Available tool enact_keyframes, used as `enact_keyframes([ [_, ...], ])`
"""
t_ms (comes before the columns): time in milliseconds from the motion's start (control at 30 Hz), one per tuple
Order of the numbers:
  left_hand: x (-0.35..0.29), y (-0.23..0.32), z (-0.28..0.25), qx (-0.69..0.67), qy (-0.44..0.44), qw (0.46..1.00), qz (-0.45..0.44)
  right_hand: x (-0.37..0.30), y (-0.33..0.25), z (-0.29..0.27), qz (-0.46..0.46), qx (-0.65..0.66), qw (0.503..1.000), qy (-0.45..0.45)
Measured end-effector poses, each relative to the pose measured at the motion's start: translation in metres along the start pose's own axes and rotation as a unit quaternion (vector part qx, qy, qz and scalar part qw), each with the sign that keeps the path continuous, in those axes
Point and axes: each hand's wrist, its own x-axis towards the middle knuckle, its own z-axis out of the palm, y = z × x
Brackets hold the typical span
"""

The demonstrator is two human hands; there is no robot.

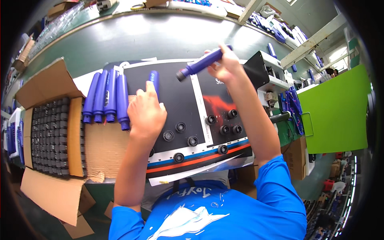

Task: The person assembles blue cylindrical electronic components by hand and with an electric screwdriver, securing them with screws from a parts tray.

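Observation:
My right hand, raised over the mat, is closed round a purple tube with a dark end cap pointing down and left. Beneath the fingers of my left hand is another purple tube; its far end shows and the palm hides the rest. My left index finger lies along it. Several more purple tubes lie side by side to the left of that hand. Small black ring-shaped caps are scattered on the black printed mat between my forearms.
At the left stands an open cardboard box packed with rows of black caps. A small white and black machine is beyond my right forearm. A bright green panel rises at the far right. The green worktop stretches away behind.

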Motion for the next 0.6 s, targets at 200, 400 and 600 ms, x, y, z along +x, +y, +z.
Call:
enact_keyframes([
  [200,0.012,-0.001,0.008,-0.154,0.106,0.980,0.063,0.079,0.021,0.032,-0.025,0.142,0.989,-0.032],
  [400,0.003,0.027,-0.004,-0.429,0.092,0.895,0.083,-0.054,0.028,0.006,0.020,0.005,0.964,-0.265],
  [600,-0.021,0.050,0.010,-0.488,-0.092,0.802,0.332,-0.118,0.027,-0.048,-0.130,0.201,0.948,-0.209],
])
